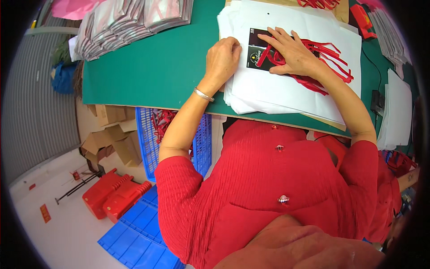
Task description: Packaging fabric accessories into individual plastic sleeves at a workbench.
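Green surface (148, 80) | white paper stack (268, 94) at right, black card (254, 48) and red ribbons (332, 57) on top | right hand (295, 54): grip spread over both | left hand (222, 59): grip curled by stack's left edge, hold unclear

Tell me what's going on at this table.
A person in a red top is working at a green table. Their right hand is spread over red ribbons lying across a black card, on a pile of white sheets. Their left hand, fingers bent, is at the sheets' left edge; whether it grips anything is unclear.
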Action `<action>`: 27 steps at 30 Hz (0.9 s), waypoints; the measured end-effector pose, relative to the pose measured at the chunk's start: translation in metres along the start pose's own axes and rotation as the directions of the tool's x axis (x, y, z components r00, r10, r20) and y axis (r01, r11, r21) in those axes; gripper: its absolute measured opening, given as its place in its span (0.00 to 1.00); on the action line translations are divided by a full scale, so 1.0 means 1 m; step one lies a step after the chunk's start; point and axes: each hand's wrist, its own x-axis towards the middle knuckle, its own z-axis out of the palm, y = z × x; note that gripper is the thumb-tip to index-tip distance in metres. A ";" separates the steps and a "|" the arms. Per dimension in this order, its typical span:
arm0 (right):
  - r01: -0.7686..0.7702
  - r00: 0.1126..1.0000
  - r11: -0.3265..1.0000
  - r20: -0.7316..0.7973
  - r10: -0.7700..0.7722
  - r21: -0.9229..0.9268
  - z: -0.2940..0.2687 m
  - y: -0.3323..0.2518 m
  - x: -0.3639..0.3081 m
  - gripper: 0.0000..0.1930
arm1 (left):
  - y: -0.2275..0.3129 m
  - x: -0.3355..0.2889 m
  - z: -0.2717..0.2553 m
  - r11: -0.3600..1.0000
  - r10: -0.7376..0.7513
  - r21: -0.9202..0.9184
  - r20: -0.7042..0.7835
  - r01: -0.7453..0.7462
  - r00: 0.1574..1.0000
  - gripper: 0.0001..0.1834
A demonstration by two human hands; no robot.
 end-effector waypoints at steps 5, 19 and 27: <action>-0.020 0.999 0.999 0.027 0.019 0.047 -0.007 -0.005 0.003 0.47 | 0.009 0.004 -0.002 0.991 0.007 0.133 -0.082 0.004 0.997 0.09; -0.041 0.999 0.999 0.007 0.041 0.035 -0.011 -0.011 0.001 0.44 | 0.013 0.019 0.004 0.924 -0.366 -0.030 0.214 0.381 0.906 0.14; -0.100 0.984 0.995 0.144 0.100 -0.007 -0.020 -0.015 0.000 0.43 | 0.009 0.018 0.006 0.931 -0.357 0.006 0.221 0.365 0.908 0.13</action>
